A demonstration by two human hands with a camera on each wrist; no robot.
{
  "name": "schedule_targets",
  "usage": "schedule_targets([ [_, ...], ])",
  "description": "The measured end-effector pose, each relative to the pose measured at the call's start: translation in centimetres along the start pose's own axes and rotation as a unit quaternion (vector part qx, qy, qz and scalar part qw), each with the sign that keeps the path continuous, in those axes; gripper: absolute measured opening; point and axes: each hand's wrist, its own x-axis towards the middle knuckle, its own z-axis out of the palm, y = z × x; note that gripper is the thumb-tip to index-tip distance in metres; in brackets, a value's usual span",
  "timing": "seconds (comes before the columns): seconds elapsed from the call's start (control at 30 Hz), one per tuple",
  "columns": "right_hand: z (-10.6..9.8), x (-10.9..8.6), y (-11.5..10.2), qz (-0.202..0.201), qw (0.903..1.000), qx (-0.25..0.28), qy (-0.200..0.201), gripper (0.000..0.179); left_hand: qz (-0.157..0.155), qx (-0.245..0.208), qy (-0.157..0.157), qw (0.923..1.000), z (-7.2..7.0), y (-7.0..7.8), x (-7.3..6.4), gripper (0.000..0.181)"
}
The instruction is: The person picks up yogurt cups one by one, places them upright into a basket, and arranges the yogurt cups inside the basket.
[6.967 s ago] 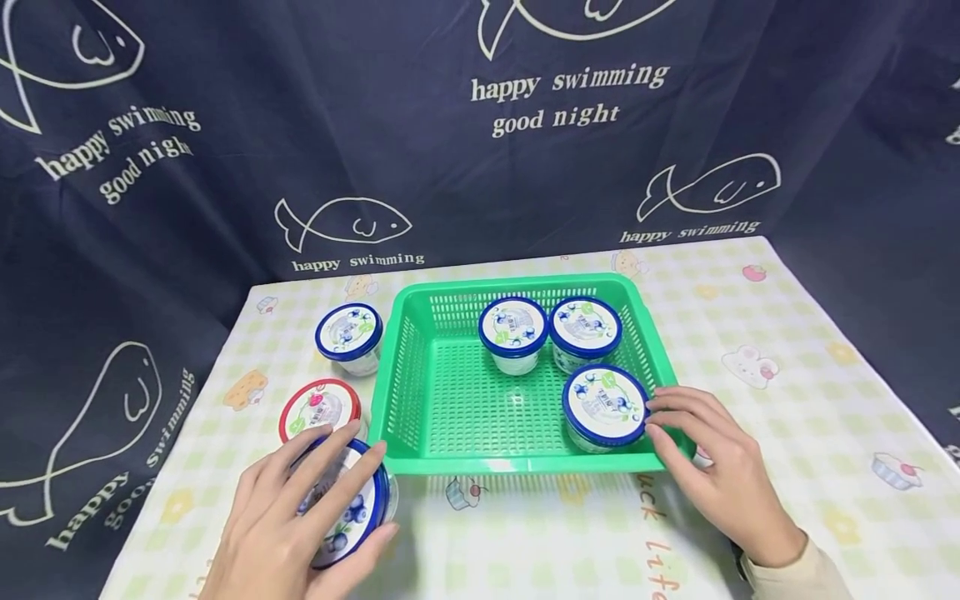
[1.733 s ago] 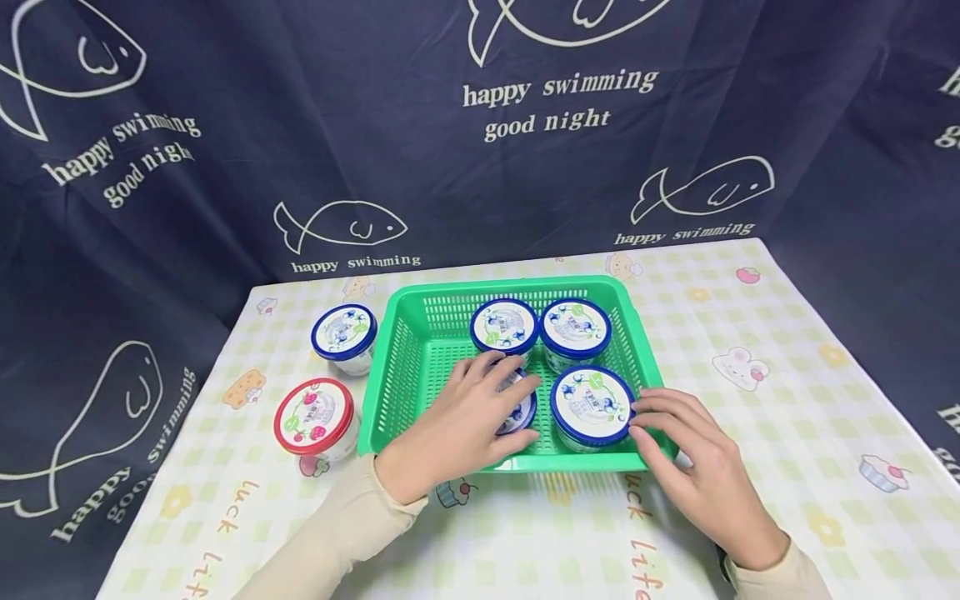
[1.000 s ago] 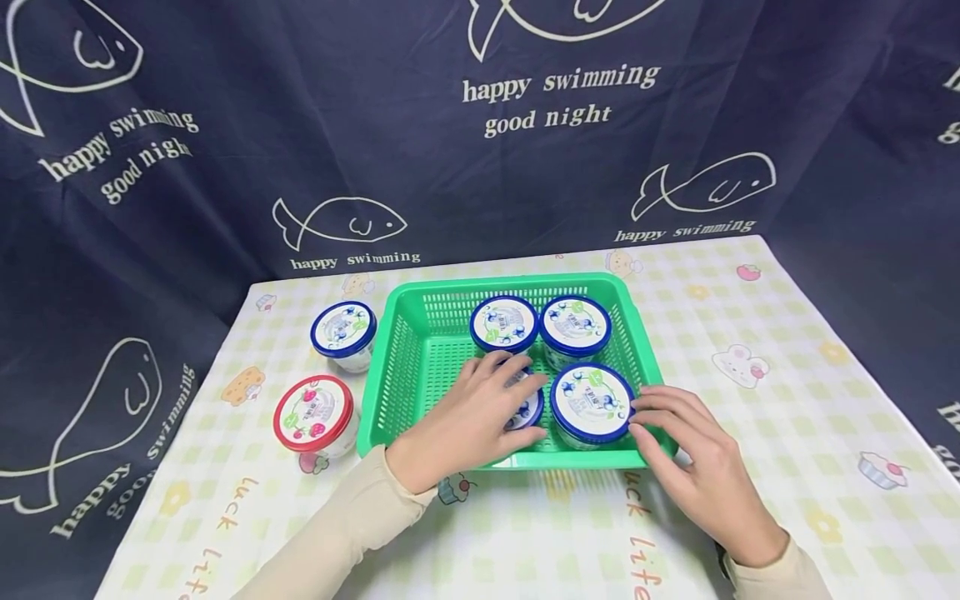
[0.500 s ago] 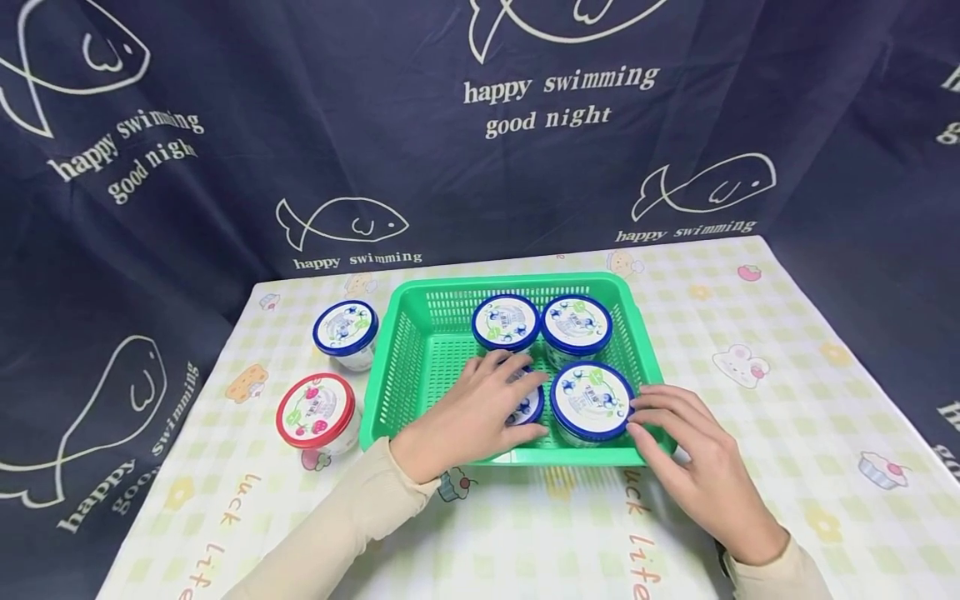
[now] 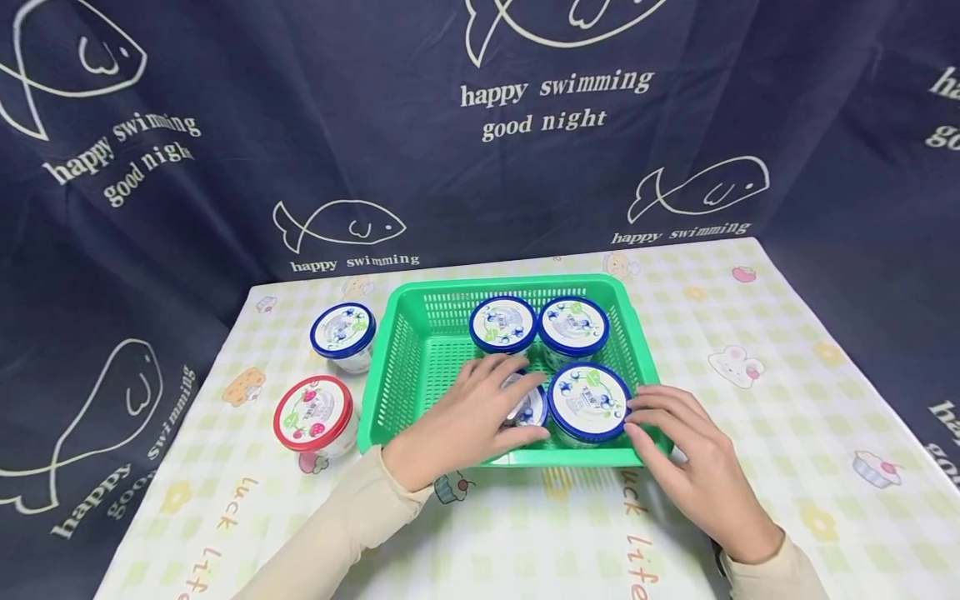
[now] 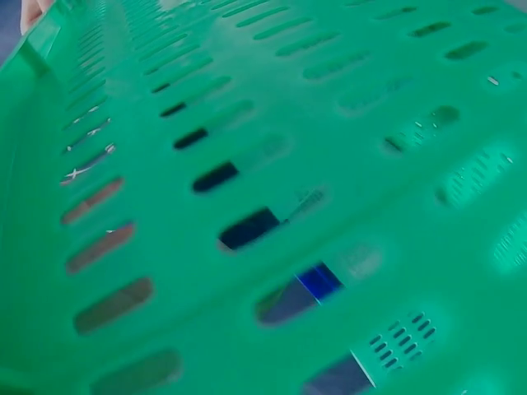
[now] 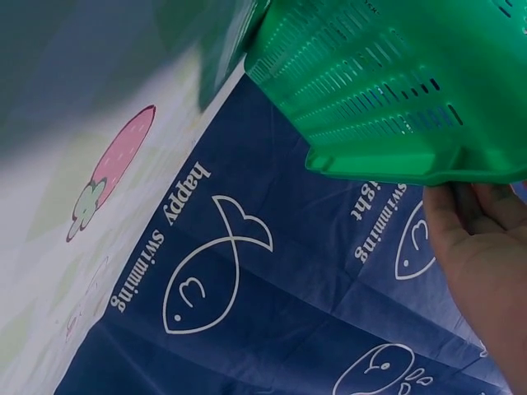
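My left hand (image 5: 472,408) reaches into the green basket (image 5: 442,456) and holds a tub with a blue lid (image 5: 531,407) from above, fingers and thumb around its lid. The hand hides much of that tub. To its right, close against it, stands another blue-lidded tub (image 5: 590,402). Two more such tubs, one at back left (image 5: 503,323) and one at back right (image 5: 574,322), stand behind. My right hand (image 5: 697,450) lies over the basket's right rim, fingers loosely bent, their tips at the front right tub. In the right wrist view its fingers meet the rim (image 7: 403,169).
Left of the basket, on the checked tablecloth (image 5: 480,542), stand a blue-lidded tub (image 5: 343,330) and a red-lidded tub (image 5: 313,414). A dark blue curtain (image 5: 525,192) hangs behind the table. The left wrist view is filled by the basket's slotted wall (image 6: 206,247).
Seven seconds ago my left hand was on this tub at the front left, outside the basket; now both are inside. Lately the tub has edged right against its neighbour. The right hand stays put.
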Motion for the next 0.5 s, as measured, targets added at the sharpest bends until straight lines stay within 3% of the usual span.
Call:
schedule_targets([
  [0.33,0.4,0.1,0.1,-0.008,1.0000,0.005,0.002,0.010,0.006,-0.011,0.063,0.9979,-0.5,-0.5,-2.0,0.059],
  [0.5,0.3,0.1,0.1,-0.005,1.0000,0.001,0.007,0.008,0.001,-0.003,0.070,0.9975,-0.6,-0.7,-2.6,0.058],
])
